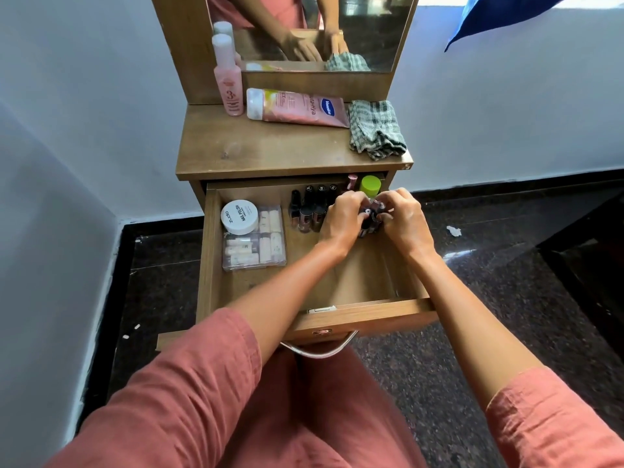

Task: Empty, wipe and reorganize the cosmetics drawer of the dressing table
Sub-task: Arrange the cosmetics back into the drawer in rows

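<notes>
Both hands meet at the far right of the open drawer [364, 315], fingers curled around a cluster of small bottles [370, 214] held between them: the left hand [339, 220] grips from the left, the right hand [407, 219] from the right. How many bottles they hold is hidden by the fingers. Just left of the grip stand nail polish bottles [309, 211] in rows; just beyond it is a green cap [370, 186]. At the drawer's left lie a white jar [239, 217] and a clear box [266, 246]. On the table top [270, 146] are a pink bottle [229, 86], a pink tube [297, 108] and a checked cloth [374, 130].
</notes>
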Tool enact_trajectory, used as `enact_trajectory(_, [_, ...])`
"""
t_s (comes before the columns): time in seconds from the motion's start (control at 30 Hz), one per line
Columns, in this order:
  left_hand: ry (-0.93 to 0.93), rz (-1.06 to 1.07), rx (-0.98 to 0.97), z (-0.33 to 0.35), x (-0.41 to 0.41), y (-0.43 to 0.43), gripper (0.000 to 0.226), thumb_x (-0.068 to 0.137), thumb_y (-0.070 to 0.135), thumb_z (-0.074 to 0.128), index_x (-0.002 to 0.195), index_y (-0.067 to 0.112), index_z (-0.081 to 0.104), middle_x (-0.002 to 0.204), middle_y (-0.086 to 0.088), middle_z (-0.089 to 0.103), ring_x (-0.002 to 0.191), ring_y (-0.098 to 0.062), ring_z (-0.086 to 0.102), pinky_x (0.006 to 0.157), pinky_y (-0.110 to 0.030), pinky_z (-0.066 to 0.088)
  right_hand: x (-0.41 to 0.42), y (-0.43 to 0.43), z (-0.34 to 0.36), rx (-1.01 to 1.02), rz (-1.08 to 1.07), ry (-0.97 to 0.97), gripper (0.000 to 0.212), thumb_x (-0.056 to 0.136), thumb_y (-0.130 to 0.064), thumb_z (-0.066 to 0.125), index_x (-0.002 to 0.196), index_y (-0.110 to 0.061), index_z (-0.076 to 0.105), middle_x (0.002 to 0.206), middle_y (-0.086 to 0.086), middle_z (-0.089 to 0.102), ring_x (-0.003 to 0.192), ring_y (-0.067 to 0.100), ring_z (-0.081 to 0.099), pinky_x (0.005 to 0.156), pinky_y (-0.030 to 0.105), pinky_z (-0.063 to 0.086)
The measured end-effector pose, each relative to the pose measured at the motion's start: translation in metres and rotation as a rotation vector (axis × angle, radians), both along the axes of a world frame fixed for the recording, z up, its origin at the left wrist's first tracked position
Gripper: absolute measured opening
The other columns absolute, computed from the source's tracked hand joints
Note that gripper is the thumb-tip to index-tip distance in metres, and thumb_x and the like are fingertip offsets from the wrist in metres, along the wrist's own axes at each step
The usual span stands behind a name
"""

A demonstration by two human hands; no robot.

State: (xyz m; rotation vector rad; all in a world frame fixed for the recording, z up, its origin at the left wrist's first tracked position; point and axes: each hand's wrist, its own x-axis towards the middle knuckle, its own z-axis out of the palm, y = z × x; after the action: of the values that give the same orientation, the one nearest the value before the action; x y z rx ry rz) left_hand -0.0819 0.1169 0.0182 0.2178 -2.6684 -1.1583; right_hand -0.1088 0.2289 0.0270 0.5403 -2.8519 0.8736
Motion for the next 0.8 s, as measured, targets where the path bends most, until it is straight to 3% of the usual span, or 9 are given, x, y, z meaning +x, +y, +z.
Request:
enact_trajectory(0.27, [0.223,0.054,0.06,0.03,0.003,-0.028,0.014,0.085,0.002,0.058,0.093,0.004,0.068,0.095,-0.011,0.07,0.088,-0.021,0.066,0.076,-0.028,0.053,-0.006,-0.018,0.026,-0.103,-0.008,0.091,0.019,0.079,0.005,0.059,0.096,0.002,0.065,0.101,0.019,0.062,0.093,0.034,0.06,0.084,0.04,0.05])
enact_trajectory(0.33, [0.269,0.118,0.086,0.04,0.001,-0.046,0.015,0.085,0.001,0.058,0.097,0.004,0.067,0.096,-0.011,0.07,0.088,-0.018,0.065,0.075,-0.016,0.049,-0.01,-0.031,0.038,-0.136,0.017,0.103,0.019,0.079,0.006,0.058,0.095,0.004,0.067,0.101,0.02,0.063,0.093,0.031,0.061,0.081,0.023,0.046])
enact_trajectory(0.4, [0.307,0.19,0.1,0.048,-0.003,-0.069,0.015,0.085,0.002,0.058,0.098,0.005,0.066,0.097,-0.01,0.069,0.089,-0.016,0.064,0.076,-0.013,0.046,-0.017,-0.048,0.05,-0.165,0.068,0.097,0.019,0.079,0.006,0.06,0.096,0.004,0.067,0.101,0.02,0.065,0.091,0.026,0.061,0.074,0.007,0.038])
enact_trajectory(0.5, [0.354,0.267,0.087,0.056,-0.01,-0.11,0.014,0.085,0.002,0.056,0.094,0.005,0.066,0.093,-0.011,0.068,0.086,-0.016,0.063,0.072,-0.011,0.045,-0.031,-0.078,0.065,-0.195,0.141,0.048,0.022,0.078,0.002,0.065,0.101,0.002,0.066,0.102,0.018,0.065,0.085,0.016,0.058,0.069,-0.002,0.037])
enact_trajectory(0.6, [0.383,0.377,0.126,0.061,-0.018,-0.146,0.015,0.085,0.001,0.054,0.096,0.003,0.064,0.095,-0.012,0.067,0.085,-0.014,0.059,0.075,-0.015,0.047,-0.05,-0.109,0.075,-0.209,0.19,0.03,0.028,0.079,-0.002,0.067,0.107,0.0,0.064,0.108,0.017,0.065,0.089,0.011,0.055,0.075,0.002,0.039])
enact_trajectory(0.67, [0.418,0.466,0.162,0.063,-0.024,-0.166,0.017,0.084,-0.002,0.053,0.098,0.0,0.063,0.097,-0.014,0.066,0.083,-0.011,0.055,0.073,-0.007,0.043,-0.061,-0.128,0.078,-0.203,0.212,0.015,0.034,0.08,-0.005,0.067,0.114,-0.001,0.061,0.114,0.014,0.063,0.1,0.016,0.058,0.084,0.011,0.039])
enact_trajectory(0.8, [0.434,0.576,0.231,0.062,-0.041,-0.192,0.025,0.081,-0.002,0.057,0.106,0.0,0.058,0.106,-0.012,0.062,0.088,-0.009,0.053,0.07,0.001,0.038,-0.082,-0.159,0.074,-0.142,0.282,0.045,0.042,0.08,-0.008,0.067,0.119,0.0,0.056,0.121,0.016,0.058,0.113,0.024,0.054,0.085,0.011,0.034])
